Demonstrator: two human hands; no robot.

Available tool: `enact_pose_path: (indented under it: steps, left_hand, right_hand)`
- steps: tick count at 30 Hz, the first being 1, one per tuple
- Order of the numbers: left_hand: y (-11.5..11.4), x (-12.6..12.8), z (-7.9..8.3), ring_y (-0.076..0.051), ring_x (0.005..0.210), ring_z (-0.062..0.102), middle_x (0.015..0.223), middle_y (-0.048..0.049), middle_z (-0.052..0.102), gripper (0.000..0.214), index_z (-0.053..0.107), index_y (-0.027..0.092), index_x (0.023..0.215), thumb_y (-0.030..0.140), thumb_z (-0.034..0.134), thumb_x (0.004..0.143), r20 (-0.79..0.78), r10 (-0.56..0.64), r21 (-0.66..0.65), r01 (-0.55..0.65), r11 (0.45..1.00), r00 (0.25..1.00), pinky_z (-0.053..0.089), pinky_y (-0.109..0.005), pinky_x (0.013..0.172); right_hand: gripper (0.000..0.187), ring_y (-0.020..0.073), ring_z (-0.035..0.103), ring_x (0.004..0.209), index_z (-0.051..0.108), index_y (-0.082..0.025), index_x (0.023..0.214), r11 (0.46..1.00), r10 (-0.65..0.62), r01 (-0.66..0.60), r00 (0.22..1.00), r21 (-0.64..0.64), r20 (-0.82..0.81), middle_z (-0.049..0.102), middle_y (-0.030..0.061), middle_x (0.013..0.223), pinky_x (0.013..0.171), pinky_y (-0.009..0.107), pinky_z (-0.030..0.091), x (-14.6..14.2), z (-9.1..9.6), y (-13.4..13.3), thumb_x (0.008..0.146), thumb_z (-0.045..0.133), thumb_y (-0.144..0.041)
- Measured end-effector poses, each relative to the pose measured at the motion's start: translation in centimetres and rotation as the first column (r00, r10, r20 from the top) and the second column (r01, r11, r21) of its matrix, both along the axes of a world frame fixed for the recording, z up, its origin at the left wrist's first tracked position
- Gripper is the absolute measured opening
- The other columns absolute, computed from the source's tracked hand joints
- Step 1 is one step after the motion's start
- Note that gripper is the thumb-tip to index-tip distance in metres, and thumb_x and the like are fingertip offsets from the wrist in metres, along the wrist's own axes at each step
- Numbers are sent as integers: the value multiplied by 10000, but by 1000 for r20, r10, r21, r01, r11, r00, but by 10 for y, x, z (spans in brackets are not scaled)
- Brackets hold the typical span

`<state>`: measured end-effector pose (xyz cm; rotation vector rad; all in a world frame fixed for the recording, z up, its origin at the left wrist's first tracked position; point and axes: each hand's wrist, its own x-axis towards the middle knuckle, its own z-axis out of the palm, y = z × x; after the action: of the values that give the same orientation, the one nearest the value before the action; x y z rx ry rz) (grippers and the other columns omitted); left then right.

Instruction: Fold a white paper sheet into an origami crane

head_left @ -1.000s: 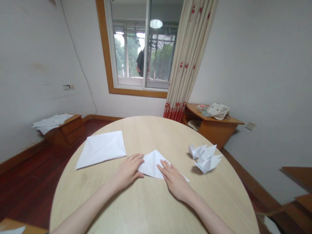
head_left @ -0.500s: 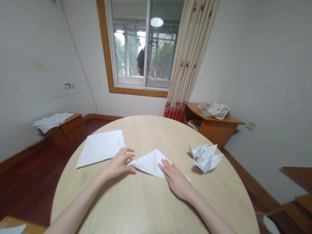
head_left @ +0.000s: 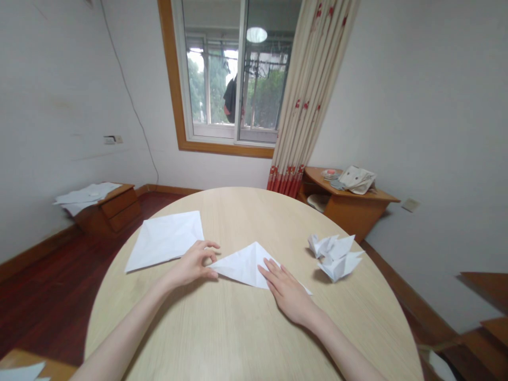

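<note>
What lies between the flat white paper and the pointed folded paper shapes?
In the head view: the left hand, pinching one corner of a folded paper triangle, and the right hand lying on that triangle.

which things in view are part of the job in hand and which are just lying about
Job: white paper triangle, left hand pinching its corner, right hand on it; round table; probably flat white paper, folded paper shapes.

Lying about: papers on low cabinet, pale bundle on corner desk.
</note>
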<state>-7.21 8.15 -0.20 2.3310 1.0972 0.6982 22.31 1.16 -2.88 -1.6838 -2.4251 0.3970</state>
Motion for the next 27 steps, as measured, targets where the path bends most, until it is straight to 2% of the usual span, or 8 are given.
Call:
enact_pose_path:
  steps: [3,5,9,12,15,18,22,27]
  left_hand:
    - [0,0,1,-296,1137,500,1223,-54,576,303,612,200,703,394,827,615,-25,8,-8,-9,1000,1000,392,-400,964]
    - [-1,2,2,-297,1132,507,1221,-67,580,323,613,200,762,406,817,621,-17,35,-12,-35,999,999,400,-404,962]
    - [-9,13,0,-266,1098,548,1167,-93,609,320,578,191,1078,375,626,822,29,136,3,-136,991,990,425,-410,951]
    - [-18,27,-5,-262,1112,555,1187,-109,611,299,556,169,1144,326,519,893,8,164,115,-164,980,986,423,-422,972]
    - [-28,42,-12,-256,1203,514,1268,-113,587,317,534,161,1212,265,463,920,-51,144,250,-127,960,988,384,-440,1039]
    - [-37,54,-18,-223,1321,415,1376,-84,521,366,479,182,1308,235,393,956,-142,55,302,-10,953,988,314,-439,1113]
    - [-45,63,-25,-189,1396,285,1479,-69,389,414,399,185,1392,244,349,985,-243,-78,235,137,962,967,245,-427,1157]
    - [-46,65,-34,-213,1430,140,1539,-100,224,463,328,167,1444,319,336,1007,-332,-115,108,159,981,936,207,-444,1162]
  right_hand:
    - [480,170,159,1427,358,-229,1443,1000,0,0,1000,-6,20,231,40,1543,1173,410,164,0,1,-1,974,256,-252]
    - [483,173,158,1427,350,-226,1447,1000,0,0,1000,-8,31,229,43,1543,1172,410,164,0,2,-1,975,252,-251]
    - [487,179,162,1426,348,-227,1448,1000,6,-6,999,7,33,228,49,1542,1170,421,169,0,-1,-1,971,254,-243]
    - [499,188,162,1426,345,-214,1450,999,8,-10,999,32,52,228,61,1541,1167,429,179,-1,-3,-1,957,267,-216]
    - [525,198,155,1428,331,-187,1456,999,9,-13,996,41,88,222,73,1543,1166,434,181,-3,-4,-2,935,277,-172]
    - [557,199,157,1428,322,-174,1459,997,21,-28,994,71,103,235,81,1538,1168,454,172,-6,-4,-2,905,286,-122]
    - [550,203,183,1423,338,-161,1451,995,23,-33,995,95,102,278,92,1524,1165,472,173,-8,-7,-1,906,284,-119]
    - [491,201,204,1418,334,-196,1453,993,10,-14,999,116,36,297,82,1517,1155,489,188,-9,-10,0,971,254,-240]
